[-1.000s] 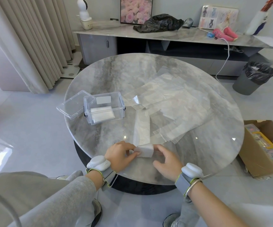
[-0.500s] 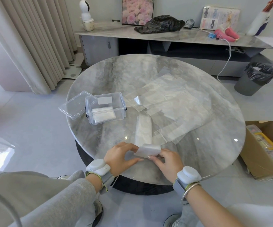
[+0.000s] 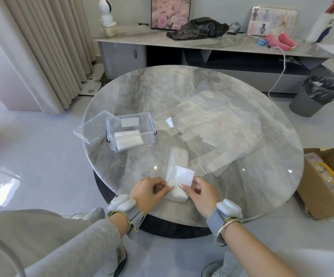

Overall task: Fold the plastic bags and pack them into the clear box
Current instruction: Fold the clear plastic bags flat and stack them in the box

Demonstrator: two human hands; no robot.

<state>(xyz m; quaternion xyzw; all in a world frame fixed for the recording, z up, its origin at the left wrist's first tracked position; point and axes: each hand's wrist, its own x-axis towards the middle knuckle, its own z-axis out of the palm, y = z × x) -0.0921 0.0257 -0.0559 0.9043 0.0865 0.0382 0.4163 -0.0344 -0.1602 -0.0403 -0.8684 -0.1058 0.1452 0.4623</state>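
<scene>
The left grip (image 3: 148,193) and the right grip (image 3: 201,193) were both clamped on the near end of the half-folded plastic bag (image 3: 179,172), thumb and fingertips pinching it from either side at the near edge of the table (image 3: 142,92). Over the last second the two grips had turned that end over and over, away from the person. What was a small wad at the end of a long flat strip a second before had become a wider, thicker packet. Its top flap stood tilted up rather than pressed flat, and only a short tail of strip was left beyond it. That suggests the fold was nearly finished, with perhaps one more turn and a press needed before the bag could be packed.

Just beyond the tail, to the right, the loose plastic bags (image 3: 212,132) lay spread and overlapping, not yet folded. Farther left the clear box (image 3: 110,126) stood open, well apart from the grips, with one packed bag (image 3: 128,139) lying flat on its bottom. Its lid (image 3: 94,126) rested against its left side. By this count most of the task was still ahead.
</scene>
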